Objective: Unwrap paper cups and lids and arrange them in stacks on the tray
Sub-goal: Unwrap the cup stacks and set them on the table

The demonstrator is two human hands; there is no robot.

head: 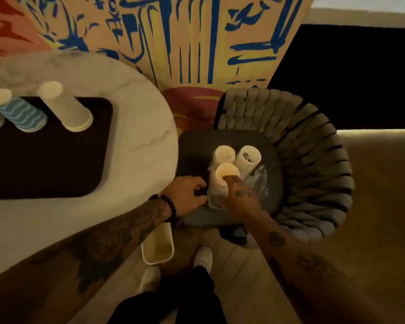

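Note:
Three wrapped stacks of white paper cups stand on the dark chair seat [192,150]. My right hand [240,195] grips the nearest cup stack [226,173] by its side, fingers up at its top. My left hand [187,191] pinches the clear plastic wrap [212,202] at that stack's base. Behind it stand a second stack [224,153] and a third stack [248,156]. Loose plastic [258,177] lies beside them. On the dark tray [47,160], a plain white cup stack [66,106] and a blue wave-patterned stack [17,111] stand upright.
The tray lies on a rounded white marble table [136,118] to the left. The woven chair back [313,160] curves around the seat. A small white bin [158,244] stands on the wooden floor by my shoes. A colourful rug lies beyond.

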